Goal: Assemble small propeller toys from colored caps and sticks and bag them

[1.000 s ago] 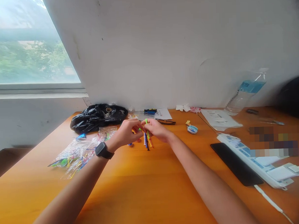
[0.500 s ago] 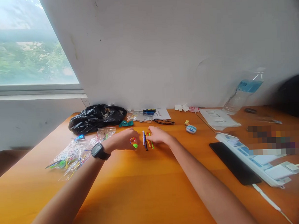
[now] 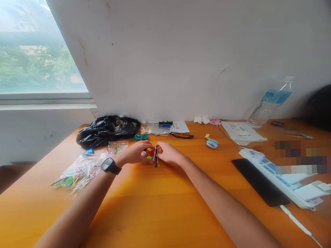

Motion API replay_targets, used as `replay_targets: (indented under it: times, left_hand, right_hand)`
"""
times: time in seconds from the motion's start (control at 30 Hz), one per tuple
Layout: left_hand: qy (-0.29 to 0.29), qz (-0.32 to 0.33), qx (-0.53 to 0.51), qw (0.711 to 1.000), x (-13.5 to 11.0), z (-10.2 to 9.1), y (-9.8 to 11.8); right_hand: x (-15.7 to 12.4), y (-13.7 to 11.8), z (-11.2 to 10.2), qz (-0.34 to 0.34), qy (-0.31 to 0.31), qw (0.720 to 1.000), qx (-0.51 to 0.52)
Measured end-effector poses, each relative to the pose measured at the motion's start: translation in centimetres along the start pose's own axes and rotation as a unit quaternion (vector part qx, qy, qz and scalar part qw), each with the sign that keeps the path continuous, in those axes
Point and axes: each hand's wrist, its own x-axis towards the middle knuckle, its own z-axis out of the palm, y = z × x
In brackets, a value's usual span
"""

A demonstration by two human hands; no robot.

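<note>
My left hand point(image 3: 136, 152), with a dark watch point(image 3: 110, 165) on its wrist, is curled around small coloured plastic pieces point(image 3: 149, 153) in white, yellow, red and green. Close beside it, my right hand point(image 3: 168, 153) has its fingers closed on a bundle of thin plastic sticks point(image 3: 156, 158). White, black and yellow show among the sticks, which stand side by side over the table. The fingertips of both hands nearly meet. Their exact contact with the smallest pieces is partly hidden by the fingers.
Clear bags point(image 3: 77, 172) of coloured parts lie left of my forearm, before a black plastic bag point(image 3: 106, 131). Screwdrivers point(image 3: 165, 124) on paper and a black cord point(image 3: 182, 135) lie behind my hands. At right are a round container point(image 3: 211, 143), phone point(image 3: 260, 182), power strip point(image 3: 276, 174) and bottle point(image 3: 273, 100).
My right hand has moved left with the sticks, which are now bunched more tightly and nearer the left hand. The left hand stays almost in place, its pieces slightly shifted.
</note>
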Motion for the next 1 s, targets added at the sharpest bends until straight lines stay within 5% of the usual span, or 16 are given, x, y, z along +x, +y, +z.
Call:
replay_targets:
  times: [0.17, 0.4, 0.57, 1.0]
  left_hand:
    - [-0.014, -0.037, 0.037, 0.999, -1.1, -0.8, -0.9]
    - [-0.089, -0.169, 0.022, 0.981, -1.8, -2.1, -1.2]
    - [-0.100, -0.170, -0.025, 0.980, -1.4, -2.1, -0.8]
    - [-0.108, -0.175, -0.011, 0.978, -1.2, -2.4, 0.1]
  right_hand:
    - [0.1, 0.2, 0.3, -0.018, -0.004, 0.999, 0.043]
    - [0.6, 0.6, 1.6, -0.072, 0.017, 0.996, 0.051]
    - [0.6, 0.3, 2.2, -0.107, 0.026, 0.992, 0.062]
    - [0.7, -0.5, 2.4, -0.072, 0.005, 0.994, 0.082]
